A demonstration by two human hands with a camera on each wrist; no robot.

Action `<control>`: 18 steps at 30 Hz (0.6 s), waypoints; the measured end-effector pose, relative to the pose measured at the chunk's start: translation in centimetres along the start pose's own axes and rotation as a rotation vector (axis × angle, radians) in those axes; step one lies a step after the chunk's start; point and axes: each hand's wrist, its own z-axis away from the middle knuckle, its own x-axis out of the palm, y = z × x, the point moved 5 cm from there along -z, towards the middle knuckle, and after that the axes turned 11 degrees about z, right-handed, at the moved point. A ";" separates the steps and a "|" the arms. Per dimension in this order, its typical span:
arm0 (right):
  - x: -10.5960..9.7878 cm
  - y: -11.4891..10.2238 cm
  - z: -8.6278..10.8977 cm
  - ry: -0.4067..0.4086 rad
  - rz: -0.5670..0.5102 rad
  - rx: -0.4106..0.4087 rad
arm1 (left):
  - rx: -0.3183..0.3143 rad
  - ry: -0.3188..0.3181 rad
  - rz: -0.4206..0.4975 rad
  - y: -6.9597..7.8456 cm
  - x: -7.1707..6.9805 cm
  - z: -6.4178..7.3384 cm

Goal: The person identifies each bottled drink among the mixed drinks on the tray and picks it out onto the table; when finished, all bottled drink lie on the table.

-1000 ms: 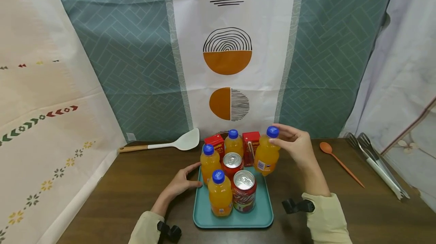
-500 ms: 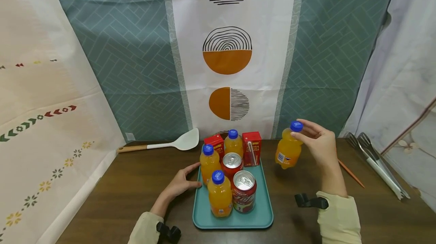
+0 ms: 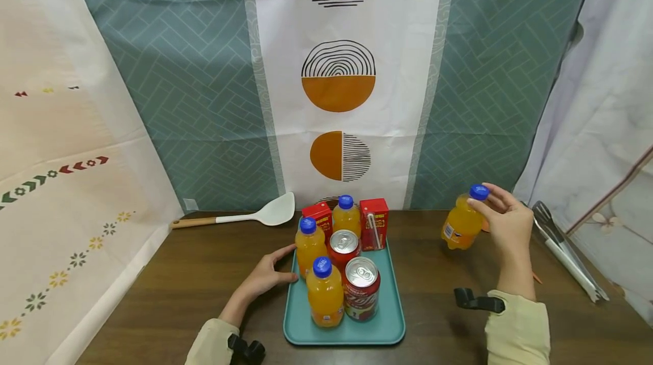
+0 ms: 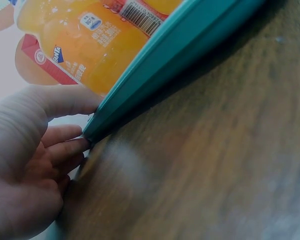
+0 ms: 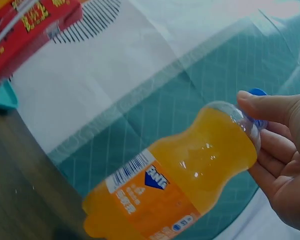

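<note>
My right hand (image 3: 510, 229) pinches a small bottle of orange soda (image 3: 461, 224) by its neck, below the blue cap. The bottle hangs tilted above the table, right of the teal tray (image 3: 390, 322); its orange Fanta label shows in the right wrist view. At the tray's left edge, my left hand (image 3: 261, 281) rests its thumb and fingertips against the rim, seen close in the left wrist view. On the tray stand several more orange soda bottles (image 3: 325, 300), two red soda cans (image 3: 363, 291) and two red drink cartons (image 3: 374, 223).
A white spatula (image 3: 275, 210) with a wooden handle lies at the back left of the dark wooden table (image 3: 204, 280). Metal tongs (image 3: 568, 257) lie far right. An orange spoon is mostly hidden behind my right hand. A patterned cloth (image 3: 194, 70) hangs behind.
My right hand has carried the orange soda bottle from over the tray's back right corner to the right, away from the tray. The left hand has stayed at the tray's edge.
</note>
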 end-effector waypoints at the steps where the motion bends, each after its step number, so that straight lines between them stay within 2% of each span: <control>1: -0.2 0.2 -0.2 0.021 0.000 0.009 | 0.001 -0.001 0.002 0.0 0.0 0.0; 8: -0.8 2.0 -0.9 0.118 -0.129 0.099 | 0.004 -0.009 0.013 -0.1 0.0 0.0; 18: -0.7 3.3 -1.3 0.142 -0.111 0.140 | 0.019 -0.027 0.002 0.3 -0.1 0.2</control>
